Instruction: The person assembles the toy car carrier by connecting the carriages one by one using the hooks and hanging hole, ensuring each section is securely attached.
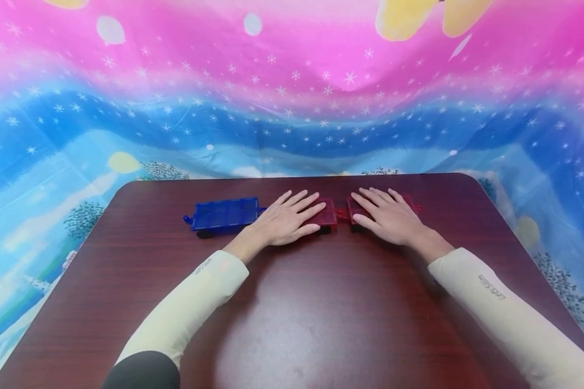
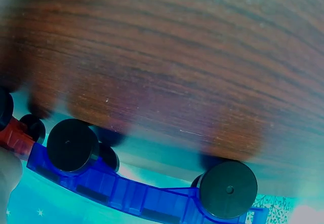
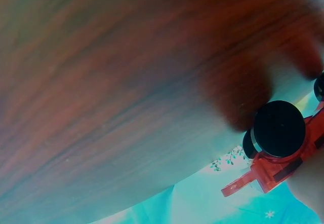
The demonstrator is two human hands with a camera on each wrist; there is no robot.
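Note:
Three toy wagons with black wheels stand in a row near the table's far edge. At the left is a see-through blue wagon [image 1: 226, 214], its hook pointing left. My left hand [image 1: 288, 219] lies with fingers spread over the middle red wagon [image 1: 329, 212], hiding much of it. My right hand [image 1: 386, 216] rests, fingers straight, on top of the right red wagon [image 1: 352, 208]. A small red hook [image 1: 340, 214] shows between the two red ones. Black wheels [image 2: 228, 189] of the blue wagon show in the left wrist view, and a red end hook [image 3: 239, 184] in the right wrist view.
The dark reddish-brown wooden table [image 1: 292, 313] has rounded far corners. Behind it and along both sides hangs a pink and blue cloth [image 1: 292, 92] printed with snowflakes.

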